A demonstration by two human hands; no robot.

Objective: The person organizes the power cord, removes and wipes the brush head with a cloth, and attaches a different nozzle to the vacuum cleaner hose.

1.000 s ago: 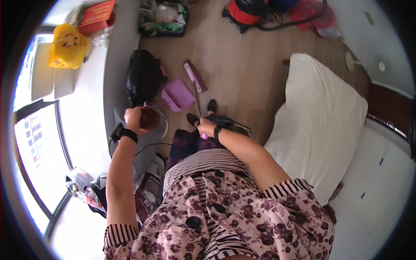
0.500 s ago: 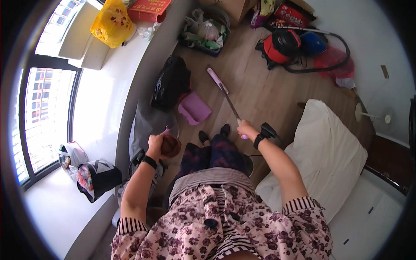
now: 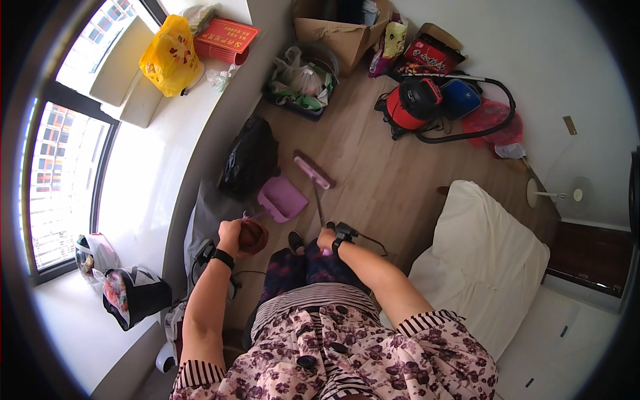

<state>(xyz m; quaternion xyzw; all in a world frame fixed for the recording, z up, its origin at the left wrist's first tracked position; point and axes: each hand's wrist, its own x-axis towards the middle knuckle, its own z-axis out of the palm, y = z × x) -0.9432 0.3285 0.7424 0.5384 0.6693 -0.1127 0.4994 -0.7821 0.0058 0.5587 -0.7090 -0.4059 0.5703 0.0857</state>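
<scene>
My left hand (image 3: pixel 231 233) is closed around the handle of a pink dustpan (image 3: pixel 283 199), whose pan rests on the wooden floor ahead of my feet. Right beside that hand is a reddish-brown rounded thing (image 3: pixel 254 237), its kind unclear. In front of my thighs, my right hand (image 3: pixel 327 241) grips a broom by its thin handle. The pink broom head (image 3: pixel 314 172) lies on the floor just beyond the dustpan and to its right, apart from it.
A black plastic bag (image 3: pixel 250 157) stands left of the dustpan. Farther off are a bin of bags (image 3: pixel 303 87), a cardboard box (image 3: pixel 337 41) and a red-and-black vacuum cleaner (image 3: pixel 413 103) with its hose. A white-covered cushion (image 3: pixel 477 260) lies right; a windowsill (image 3: pixel 160 167) runs left.
My right hand has moved left, and the broom head has come nearer to me and closer to the dustpan. The whole view has shifted; my left hand still holds the dustpan.
</scene>
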